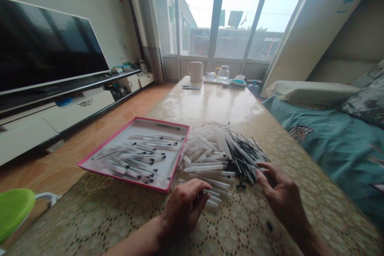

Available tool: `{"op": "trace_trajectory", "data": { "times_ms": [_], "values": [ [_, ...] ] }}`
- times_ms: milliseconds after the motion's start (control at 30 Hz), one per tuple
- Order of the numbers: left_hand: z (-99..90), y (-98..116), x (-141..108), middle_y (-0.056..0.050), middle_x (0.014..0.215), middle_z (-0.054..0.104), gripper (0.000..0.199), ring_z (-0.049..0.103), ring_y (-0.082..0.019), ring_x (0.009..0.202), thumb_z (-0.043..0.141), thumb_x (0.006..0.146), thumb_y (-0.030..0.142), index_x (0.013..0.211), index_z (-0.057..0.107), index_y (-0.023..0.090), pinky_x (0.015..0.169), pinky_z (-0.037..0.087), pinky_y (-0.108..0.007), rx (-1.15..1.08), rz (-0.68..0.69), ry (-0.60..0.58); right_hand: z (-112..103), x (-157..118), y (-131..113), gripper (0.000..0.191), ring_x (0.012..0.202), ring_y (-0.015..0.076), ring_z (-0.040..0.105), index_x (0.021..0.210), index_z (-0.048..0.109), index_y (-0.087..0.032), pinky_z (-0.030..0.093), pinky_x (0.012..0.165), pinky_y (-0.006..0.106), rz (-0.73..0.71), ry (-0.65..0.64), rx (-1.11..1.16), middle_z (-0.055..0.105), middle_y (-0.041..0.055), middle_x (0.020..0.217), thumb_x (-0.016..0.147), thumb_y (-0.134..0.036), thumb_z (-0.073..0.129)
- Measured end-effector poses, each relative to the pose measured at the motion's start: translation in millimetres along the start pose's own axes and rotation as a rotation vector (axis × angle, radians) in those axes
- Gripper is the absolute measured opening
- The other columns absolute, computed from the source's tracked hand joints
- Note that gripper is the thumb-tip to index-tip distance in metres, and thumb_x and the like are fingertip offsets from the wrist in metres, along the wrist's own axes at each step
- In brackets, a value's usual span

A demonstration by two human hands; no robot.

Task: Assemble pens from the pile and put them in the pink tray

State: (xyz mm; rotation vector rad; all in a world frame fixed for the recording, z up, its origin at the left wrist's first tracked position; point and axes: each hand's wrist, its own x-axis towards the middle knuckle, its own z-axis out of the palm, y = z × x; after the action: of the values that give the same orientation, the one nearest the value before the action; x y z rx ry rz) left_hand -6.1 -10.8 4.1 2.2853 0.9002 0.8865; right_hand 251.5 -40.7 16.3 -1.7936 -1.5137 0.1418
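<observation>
A loose heap of white plastic pen barrels (pixel 207 156) and thin black pen refills (pixel 244 156) covers the middle of the table. My left hand (pixel 183 212) lies at the heap's near edge, its fingers curled over the ends of several white barrels. My right hand (pixel 280 192) hovers at the heap's right edge, fingers apart, its fingertips beside the black refills. To the left, a pink-rimmed white tray (pixel 106 141) holds several black-tipped white pens, lying roughly side by side.
A lace-patterned cloth (pixel 90 216) covers the table's near end, and the far end is glossy (pixel 210 104). A white jug (pixel 196 71) and a glass pitcher (pixel 223 73) stand at the far end. A bed (pixel 318 140) runs along the right, and a television (pixel 45 44) stands left.
</observation>
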Motion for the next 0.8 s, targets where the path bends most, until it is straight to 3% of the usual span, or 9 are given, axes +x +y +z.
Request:
{"op": "trace_trajectory", "data": {
  "times_ms": [67,167,233,333,500,700,800],
  "values": [
    [-0.6,3,-1,-0.006,0.089,0.063,0.023,0.06,-0.016,0.075,0.048,0.086,0.015,0.108,0.056,0.018,0.068,0.049,-0.026,-0.017,-0.007,0.054,1,-4,-11,0.03,0.054,0.015,0.06,0.098,0.063,-0.017,0.045,0.05,0.022,-0.07,-0.154,0.099,0.065,0.0009,0.066,0.088,-0.04,0.047],
    [-1.0,8,-1,-0.01,0.11,0.056,0.035,0.057,-0.02,0.096,0.052,0.086,0.016,0.12,0.051,0.022,0.082,0.049,-0.031,0.036,0.033,0.129,6,-14,-28,0.025,0.059,0.0143,0.06,0.093,0.062,-0.018,0.045,0.053,0.022,-0.212,-0.418,0.144,0.065,0.0007,0.069,0.09,-0.036,0.046],
    [-0.2,10,-1,-0.01,0.116,0.054,0.038,0.052,-0.022,0.106,0.055,0.085,0.019,0.123,0.05,0.024,0.089,0.046,-0.036,0.078,0.064,0.143,10,-20,-37,0.022,0.063,0.0145,0.061,0.091,0.062,-0.017,0.046,0.056,0.022,-0.264,-0.49,0.153,0.066,0.0016,0.073,0.089,-0.032,0.046],
    [1.8,10,1,-0.009,0.108,0.059,0.035,0.053,-0.023,0.101,0.057,0.085,0.023,0.12,0.052,0.023,0.087,0.045,-0.037,0.08,0.085,0.114,14,-25,-44,0.019,0.064,0.0141,0.06,0.09,0.063,-0.017,0.045,0.056,0.021,-0.295,-0.489,0.17,0.066,0.002,0.074,0.088,-0.028,0.048],
    [1.6,3,4,-0.004,0.083,0.062,0.011,0.056,-0.019,0.082,0.053,0.088,0.023,0.094,0.062,0.021,0.074,0.045,-0.03,0.035,0.055,0.051,13,-24,-39,0.019,0.061,0.0139,0.06,0.095,0.062,-0.017,0.045,0.054,0.021,-0.283,-0.525,0.216,0.065,0.0011,0.072,0.086,-0.028,0.05],
    [-5.7,-2,5,-0.006,0.084,0.063,0.011,0.058,-0.019,0.083,0.052,0.087,0.018,0.092,0.062,0.018,0.074,0.045,-0.029,-0.019,-0.017,0.114,2,-16,-32,0.021,0.066,0.0152,0.06,0.092,0.059,-0.018,0.046,0.057,0.023,-0.159,-0.429,0.257,0.063,0.0013,0.074,0.089,-0.035,0.047],
    [-7.7,-3,5,-0.006,0.084,0.063,0.012,0.058,-0.018,0.083,0.052,0.086,0.017,0.091,0.063,0.018,0.074,0.045,-0.029,-0.043,-0.026,0.133,-3,-12,-29,0.025,0.061,0.0137,0.056,0.088,0.059,-0.019,0.044,0.055,0.022,-0.144,-0.461,0.263,0.059,-0.0003,0.069,0.092,-0.037,0.043]
  ]
}}
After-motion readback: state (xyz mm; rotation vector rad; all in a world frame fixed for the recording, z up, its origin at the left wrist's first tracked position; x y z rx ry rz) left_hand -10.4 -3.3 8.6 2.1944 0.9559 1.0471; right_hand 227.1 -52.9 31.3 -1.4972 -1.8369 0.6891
